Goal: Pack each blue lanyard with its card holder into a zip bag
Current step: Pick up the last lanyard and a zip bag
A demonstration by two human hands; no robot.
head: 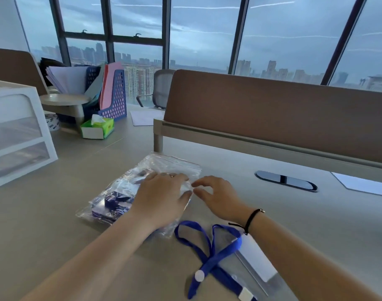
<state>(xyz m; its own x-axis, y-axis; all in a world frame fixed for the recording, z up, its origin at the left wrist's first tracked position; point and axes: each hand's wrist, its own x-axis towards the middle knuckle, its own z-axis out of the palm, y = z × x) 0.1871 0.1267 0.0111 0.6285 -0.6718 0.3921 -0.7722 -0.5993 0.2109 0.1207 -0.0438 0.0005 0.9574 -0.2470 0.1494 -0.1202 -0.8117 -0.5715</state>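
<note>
The left hand (164, 196) covers the middle of the zip bag (170, 166) — its contents there are hidden. Nearer than the bag, the loose blue lanyard (207, 255) and card holder (255, 261) run off the bottom edge.

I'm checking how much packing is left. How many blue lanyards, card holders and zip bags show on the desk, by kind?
Blue fabric lanyards: 2, one loose, one inside the bag
Clear plastic card holders: 1 loose; any in the bag cannot be told
Clear plastic zip bags: 1, under the left hand
Total: 4
</note>
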